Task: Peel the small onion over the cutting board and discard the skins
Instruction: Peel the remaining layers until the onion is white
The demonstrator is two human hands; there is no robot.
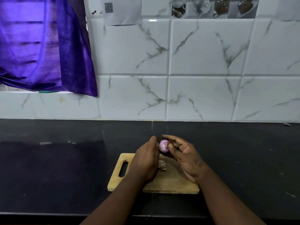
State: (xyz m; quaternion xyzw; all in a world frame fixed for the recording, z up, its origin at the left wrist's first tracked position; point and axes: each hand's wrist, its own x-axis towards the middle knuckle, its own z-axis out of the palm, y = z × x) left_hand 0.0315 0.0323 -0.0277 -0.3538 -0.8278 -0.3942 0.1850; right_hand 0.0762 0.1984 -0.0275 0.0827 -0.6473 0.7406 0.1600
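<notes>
A small pale purple onion [163,145] is held above the far edge of the wooden cutting board [170,184]. My right hand [185,158] grips it, thumb pressed on its end and fingers curled behind it. My left hand [146,161] is beside the onion on its left, fingers closed toward it; whether they touch it is hidden by the back of the hand. A small heap of brownish onion skins [162,166] lies on the board between my hands.
The board has a handle slot [123,168] at its left end and lies on a black countertop [56,168]. A white marble-patterned tiled wall [203,70] rises behind. A purple curtain [40,46] hangs at the upper left.
</notes>
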